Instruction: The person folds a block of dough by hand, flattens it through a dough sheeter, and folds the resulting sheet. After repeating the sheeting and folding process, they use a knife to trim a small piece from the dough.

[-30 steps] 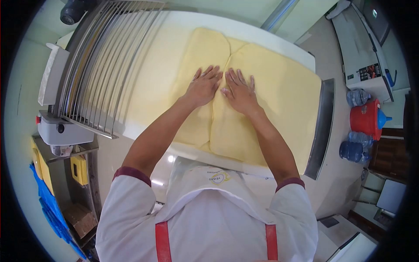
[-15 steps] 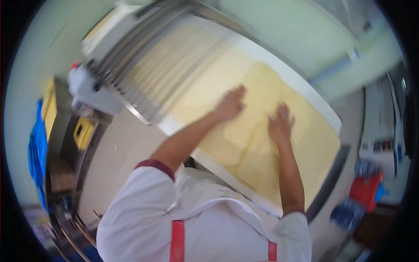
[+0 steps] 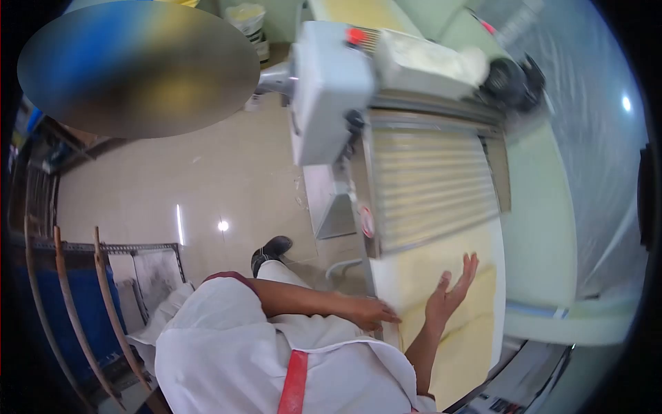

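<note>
A pale yellow dough sheet lies folded in layers on the white belt of a dough sheeter. Fingers spread and holding nothing, my right hand hovers over the dough. My left hand is by the near long edge of the belt, its fingers stretched toward the dough and empty. Beyond both hands, a guard of parallel bars spans the belt, and yellow shows through it.
A red button tops the sheeter's housing. A white box-like part and a dark round part sit above the belt. On the left stand several wooden poles. Clear plastic sheeting hangs at right. My shoe rests on the tiled floor.
My view has swung left, so the sheeter's housing and the floor show more. Both hands were spread low over the dough; now the left is at the belt's edge and the right is raised.
</note>
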`<state>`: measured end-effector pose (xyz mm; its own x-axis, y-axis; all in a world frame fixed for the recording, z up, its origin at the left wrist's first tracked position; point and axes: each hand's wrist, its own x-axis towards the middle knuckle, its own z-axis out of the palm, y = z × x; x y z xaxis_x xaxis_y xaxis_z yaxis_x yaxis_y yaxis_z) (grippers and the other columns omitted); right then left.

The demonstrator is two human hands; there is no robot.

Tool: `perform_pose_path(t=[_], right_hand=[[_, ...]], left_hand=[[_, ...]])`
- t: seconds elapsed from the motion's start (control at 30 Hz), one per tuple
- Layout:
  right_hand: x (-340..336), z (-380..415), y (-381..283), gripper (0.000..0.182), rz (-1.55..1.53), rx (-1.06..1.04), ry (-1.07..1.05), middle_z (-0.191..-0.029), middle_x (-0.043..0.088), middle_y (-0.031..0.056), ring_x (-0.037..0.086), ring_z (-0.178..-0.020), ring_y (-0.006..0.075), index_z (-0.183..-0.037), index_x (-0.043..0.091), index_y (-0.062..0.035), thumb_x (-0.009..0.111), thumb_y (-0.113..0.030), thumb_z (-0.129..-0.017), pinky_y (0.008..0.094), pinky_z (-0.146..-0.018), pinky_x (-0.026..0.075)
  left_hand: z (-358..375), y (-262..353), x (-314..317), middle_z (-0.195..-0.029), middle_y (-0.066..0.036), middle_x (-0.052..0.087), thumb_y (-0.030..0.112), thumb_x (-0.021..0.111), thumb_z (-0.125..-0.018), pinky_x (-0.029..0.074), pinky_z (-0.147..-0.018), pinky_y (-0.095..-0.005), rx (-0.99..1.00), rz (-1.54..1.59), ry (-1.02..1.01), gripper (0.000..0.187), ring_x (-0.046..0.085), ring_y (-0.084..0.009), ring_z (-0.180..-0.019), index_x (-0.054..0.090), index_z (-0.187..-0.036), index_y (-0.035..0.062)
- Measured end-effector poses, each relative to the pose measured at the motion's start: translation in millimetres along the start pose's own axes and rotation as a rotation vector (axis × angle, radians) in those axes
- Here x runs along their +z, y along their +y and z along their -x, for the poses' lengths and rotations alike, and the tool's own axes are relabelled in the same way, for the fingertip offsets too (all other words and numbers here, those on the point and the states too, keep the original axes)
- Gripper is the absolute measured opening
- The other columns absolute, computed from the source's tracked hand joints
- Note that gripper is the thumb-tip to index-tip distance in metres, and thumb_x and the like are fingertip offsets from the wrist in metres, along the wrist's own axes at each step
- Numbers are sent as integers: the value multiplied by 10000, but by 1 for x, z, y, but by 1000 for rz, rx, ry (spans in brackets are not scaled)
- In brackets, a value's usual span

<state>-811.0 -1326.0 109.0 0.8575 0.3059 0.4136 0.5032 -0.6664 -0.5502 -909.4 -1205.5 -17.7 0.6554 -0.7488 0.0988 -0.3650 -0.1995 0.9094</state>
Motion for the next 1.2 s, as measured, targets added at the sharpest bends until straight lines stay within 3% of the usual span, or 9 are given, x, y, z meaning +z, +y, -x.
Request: perform_pose_path(t=[0.2,0.27,0.4,0.53,0.67,0.83,1.03,1.1,1.2], right_hand=[[167,-122,-186,481,-143,-555,-139,-1437,376,262,298,-1374,432,-1274,492,19,600,-186,-852,516,-1115,227],[219,-153,-225,474,-245,-579,-51,-1423,389,266,301,-1371,430,-1255,502,23,612,-210,-858,515,-1110,238],[271,-174,-258,497,-85,-456,56,-1328,470,258,436,-1241,399,-1222,506,35,634,-298,-877,520,-1044,337],[276,-170,-254,438,120,-409,164,-1266,524,232,503,-1154,358,-1201,535,-10,628,-300,-886,512,-995,382],[265,-165,-249,452,309,-443,153,-1274,502,244,491,-1168,393,-1197,497,2,542,-361,-933,524,-1000,386],[256,-156,-234,400,386,-457,216,-1266,493,197,467,-1190,375,-1177,500,-80,513,-403,-940,530,-997,372],[265,-167,-244,339,310,-568,218,-1232,566,142,497,-1178,323,-1131,581,-116,576,-366,-903,502,-1002,351],[266,-174,-244,332,237,-621,148,-1238,579,130,506,-1177,307,-1131,599,-120,594,-349,-891,492,-1003,348],[264,-183,-248,326,177,-612,77,-1246,599,111,518,-1176,283,-1131,625,-126,621,-325,-873,477,-1004,344]], left_hand=[[172,-96,-78,-1262,-184,570,218,573,-912,415,-1006,-426,-144,228,683,426,535,-344,-1177,529,-1312,80],[226,-137,-97,-1192,-173,618,212,578,-902,454,-958,-435,-543,289,851,365,584,-344,-1108,587,-1232,55],[328,-227,-154,-951,-129,696,180,572,-901,511,-829,-349,-848,441,1437,252,666,-243,-932,650,-1087,29],[376,-309,-262,-924,-107,685,180,637,-878,512,-769,-316,-805,326,1687,242,652,-203,-845,644,-1081,47],[353,-373,-397,-983,-98,669,178,692,-835,508,-761,-335,-633,248,1617,298,629,-208,-880,630,-1094,45],[246,-419,-493,-958,-114,653,181,684,-791,503,-839,-391,-347,-292,995,271,616,-270,-949,661,-1031,56],[201,-403,-512,-917,-114,669,191,609,-787,513,-813,-388,-512,-743,233,139,634,-274,-936,704,-798,91],[208,-429,-498,-884,-108,667,155,589,-786,515,-751,-395,-505,-917,288,123,645,-271,-877,704,-784,111],[252,-402,-484,-857,-151,633,240,499,-905,489,-715,-434,-585,-200,831,240,618,-301,-784,644,-890,49]])
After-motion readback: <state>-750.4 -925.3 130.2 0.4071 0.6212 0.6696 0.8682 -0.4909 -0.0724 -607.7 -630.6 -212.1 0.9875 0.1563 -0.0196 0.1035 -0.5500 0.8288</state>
